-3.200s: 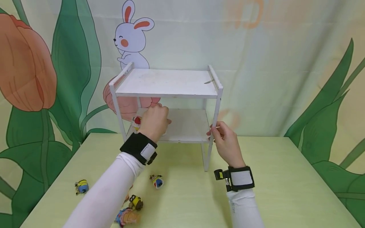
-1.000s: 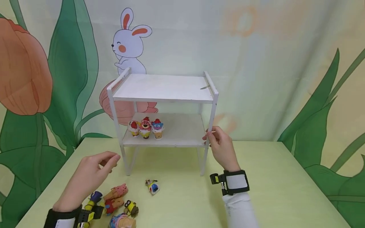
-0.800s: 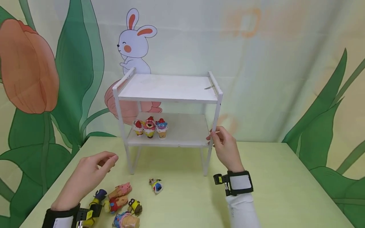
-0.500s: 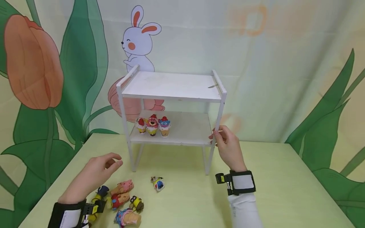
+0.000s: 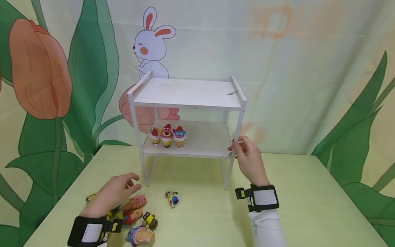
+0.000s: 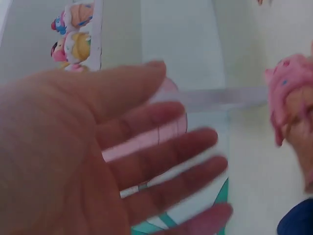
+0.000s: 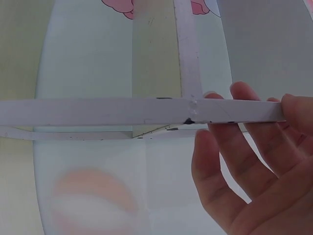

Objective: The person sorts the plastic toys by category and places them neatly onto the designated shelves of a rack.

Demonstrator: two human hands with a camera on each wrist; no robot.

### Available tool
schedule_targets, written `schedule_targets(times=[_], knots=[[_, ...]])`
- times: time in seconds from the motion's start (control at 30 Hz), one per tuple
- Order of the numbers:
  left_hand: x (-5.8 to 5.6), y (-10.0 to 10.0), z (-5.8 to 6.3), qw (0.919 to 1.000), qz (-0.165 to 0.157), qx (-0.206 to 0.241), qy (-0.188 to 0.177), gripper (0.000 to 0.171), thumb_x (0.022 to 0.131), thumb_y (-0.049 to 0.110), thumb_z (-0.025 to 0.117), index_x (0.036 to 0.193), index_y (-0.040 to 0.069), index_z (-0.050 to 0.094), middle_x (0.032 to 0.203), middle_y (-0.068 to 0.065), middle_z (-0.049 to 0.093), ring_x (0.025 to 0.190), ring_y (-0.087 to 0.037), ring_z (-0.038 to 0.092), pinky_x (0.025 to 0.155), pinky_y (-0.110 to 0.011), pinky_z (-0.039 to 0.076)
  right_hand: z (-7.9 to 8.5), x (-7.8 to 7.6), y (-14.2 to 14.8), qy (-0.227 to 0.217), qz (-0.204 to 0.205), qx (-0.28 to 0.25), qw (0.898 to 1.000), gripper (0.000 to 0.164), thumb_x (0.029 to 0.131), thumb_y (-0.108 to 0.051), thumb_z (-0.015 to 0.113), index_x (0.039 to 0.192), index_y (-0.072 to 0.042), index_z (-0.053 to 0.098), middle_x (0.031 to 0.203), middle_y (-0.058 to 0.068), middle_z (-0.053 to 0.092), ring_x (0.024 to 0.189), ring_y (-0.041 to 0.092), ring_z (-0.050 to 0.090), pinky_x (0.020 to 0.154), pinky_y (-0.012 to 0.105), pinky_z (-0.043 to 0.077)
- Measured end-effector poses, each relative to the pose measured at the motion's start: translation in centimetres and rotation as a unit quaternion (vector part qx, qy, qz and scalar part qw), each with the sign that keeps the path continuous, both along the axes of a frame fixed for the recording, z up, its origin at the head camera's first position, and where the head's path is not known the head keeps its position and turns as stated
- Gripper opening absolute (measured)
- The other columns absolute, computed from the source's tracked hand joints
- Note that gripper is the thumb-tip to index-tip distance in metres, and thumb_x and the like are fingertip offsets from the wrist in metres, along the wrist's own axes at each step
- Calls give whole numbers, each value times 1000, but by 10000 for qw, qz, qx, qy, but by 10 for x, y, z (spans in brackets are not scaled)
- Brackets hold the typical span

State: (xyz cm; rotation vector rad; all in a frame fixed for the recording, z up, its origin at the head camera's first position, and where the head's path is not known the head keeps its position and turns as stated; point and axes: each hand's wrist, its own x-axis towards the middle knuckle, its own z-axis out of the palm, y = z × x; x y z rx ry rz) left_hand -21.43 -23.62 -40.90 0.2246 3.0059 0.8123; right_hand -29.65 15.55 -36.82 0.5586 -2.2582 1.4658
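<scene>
Fingers (image 6: 168,152) spread, left hand (image 5: 112,190) hung empty; right hand (image 5: 250,159) gripped a rack (image 5: 185,91).
Wristband label (image 5: 92,233) looked unreadable; lower shelf (image 5: 206,139) held three figurines (image 5: 167,136).

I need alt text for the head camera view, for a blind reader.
A right hand holds a white two-tier shelf; the empty left hand hovers near toy figures on a table. Three more figures stand on the lower tier.

Yellow toy (image 5: 90,197): mostly hidden behind left hand (image 5: 111,191), head view | pink toy (image 6: 292,90): cut by right edge, left wrist view | dark-blue item (image 6: 299,220): cut at corner, identity unclear
</scene>
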Motion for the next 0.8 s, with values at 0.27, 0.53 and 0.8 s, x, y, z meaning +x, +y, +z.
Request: schedule_targets(times=[0.27, 0.53, 0.8], knots=[[-2, 12, -10, 9967, 365, -641, -343, 38, 91, 26, 71, 118, 1, 63, 96, -11, 65, 78, -24, 60, 65, -44, 51, 1, 1, 0, 17, -2, 13, 10000, 16, 103, -15, 51, 112, -4, 60, 93, 11, 70, 83, 23, 68, 76, 44, 55], [-4, 20, -22, 9941, 581, -742, -531, 34, 91, 22, 69, 115, -1, 63, 95, -13, 66, 76, -25, 58, 66, -45, 50, 0, 1, -2, -9, 54, -99, 9999, 17, 103, -14, 51, 112, -2, 60, 92, 10, 69, 85, 25, 68, 78, 49, 55], [-3, 24, -24, 9916, 689, -907, -610, 32, 86, 24, 72, 106, 1, 66, 83, -7, 62, 67, -23, 53, 60, -39, 46, 1, 0, 0, -13, 45, -54, 10000, 17, 103, -15, 51, 112, -3, 60, 93, 10, 69, 85, 24, 68, 80, 46, 55]])
